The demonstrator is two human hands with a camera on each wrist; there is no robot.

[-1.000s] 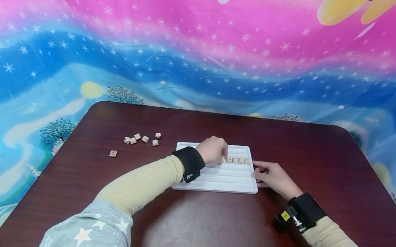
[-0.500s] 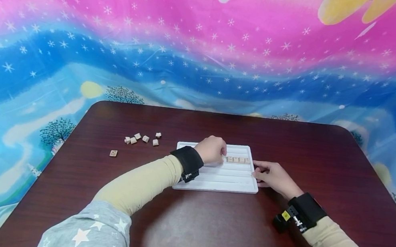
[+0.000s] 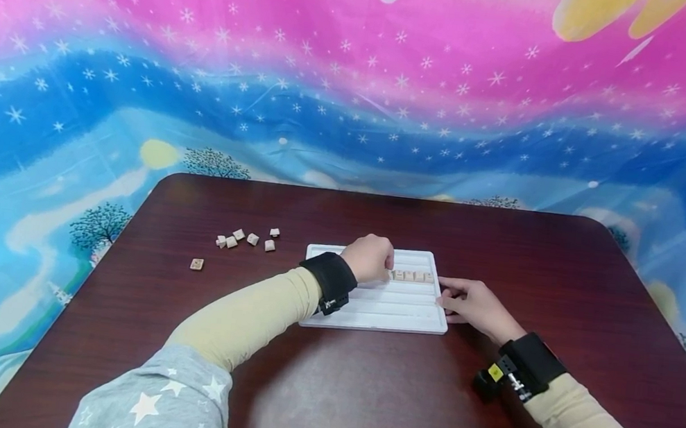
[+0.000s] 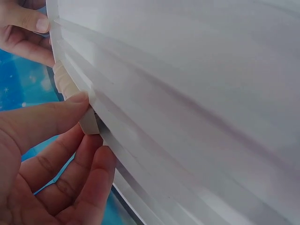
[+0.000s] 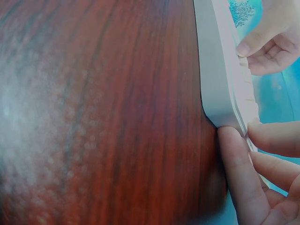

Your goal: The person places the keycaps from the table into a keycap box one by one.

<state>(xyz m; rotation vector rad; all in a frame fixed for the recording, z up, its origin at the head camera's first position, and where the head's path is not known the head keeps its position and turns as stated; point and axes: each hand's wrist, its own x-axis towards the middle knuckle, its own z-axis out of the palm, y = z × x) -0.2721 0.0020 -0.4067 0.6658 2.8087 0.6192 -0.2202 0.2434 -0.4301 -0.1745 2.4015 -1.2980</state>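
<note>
While reaching in from the near side of the white tray (image 3: 395,310), pinches with the left hand (image 3: 368,258) a small pale tile (image 4: 89,123) between thumb and fingers, at the left end of a short row of tiles (image 3: 414,276) running up to the tray's right edge; cannot tell whether seated fully in the groove; with the right hand (image 3: 477,308), grips the tray's right edge, setting the thumb on the rim and a finger against the outer wall; wears black bands (image 3: 330,279) on both wrists; shows loose tiles (image 3: 252,239) scattered left of the tray, plus a lone tile (image 3: 197,264) farther left; shows beneath the tray a dark red-brown table (image 3: 361,397) and, beyond both, a pink-and-blue backdrop (image 3: 334,59) patterned with snowflakes.
</note>
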